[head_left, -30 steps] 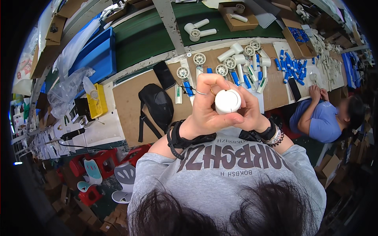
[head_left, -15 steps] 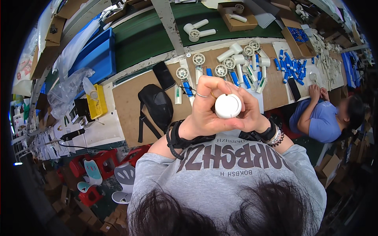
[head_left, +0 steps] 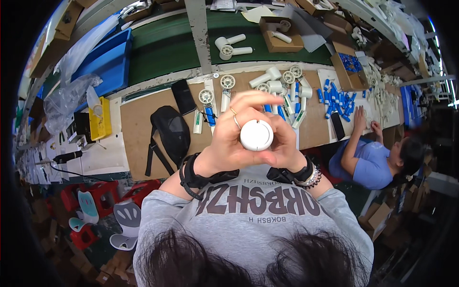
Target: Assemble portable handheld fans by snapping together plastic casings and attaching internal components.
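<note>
While fingers [head_left: 253, 99] curl, a white cylinder [head_left: 256, 136] sits between.

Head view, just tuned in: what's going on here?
A person's left hand and right hand hold a round white piece between them in front of the chest. Beyond, on the bench, lie a black bag, white parts and blue cylinders. A co-worker in a blue top is to the right.

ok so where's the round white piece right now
In the head view, the round white piece is just right of centre, held between the left hand and right hand, above the grey shirt in the picture.
</note>
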The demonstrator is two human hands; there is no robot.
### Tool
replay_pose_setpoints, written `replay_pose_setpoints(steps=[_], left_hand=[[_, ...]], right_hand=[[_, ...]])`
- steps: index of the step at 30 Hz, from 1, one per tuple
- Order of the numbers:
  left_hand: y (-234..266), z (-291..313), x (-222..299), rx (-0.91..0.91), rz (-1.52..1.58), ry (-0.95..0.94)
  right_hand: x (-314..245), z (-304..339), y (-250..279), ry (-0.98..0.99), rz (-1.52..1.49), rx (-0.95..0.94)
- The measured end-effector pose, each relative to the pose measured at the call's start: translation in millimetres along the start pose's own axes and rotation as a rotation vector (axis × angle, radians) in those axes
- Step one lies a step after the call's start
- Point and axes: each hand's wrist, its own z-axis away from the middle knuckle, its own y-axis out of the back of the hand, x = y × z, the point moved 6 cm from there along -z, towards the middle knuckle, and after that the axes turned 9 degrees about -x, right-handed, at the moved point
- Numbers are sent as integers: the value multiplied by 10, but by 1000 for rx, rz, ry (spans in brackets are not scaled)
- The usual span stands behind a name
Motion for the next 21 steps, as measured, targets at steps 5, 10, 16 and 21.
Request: replay_pose_setpoints(steps=[5,10,16,21], left_hand=[[94,15,-58,37,5,40],[109,92,-106,-21,148,224],[103,105,-74,0,0,112],[124,157,-96,26,49,123]], right_hand=[[-287,-209,273,17,349,-12],[-1307,-276,232,504,-13,-178],[-1764,-592,-299,581,-527,-624],[-1690,-654,-409,550,-583,-692]])
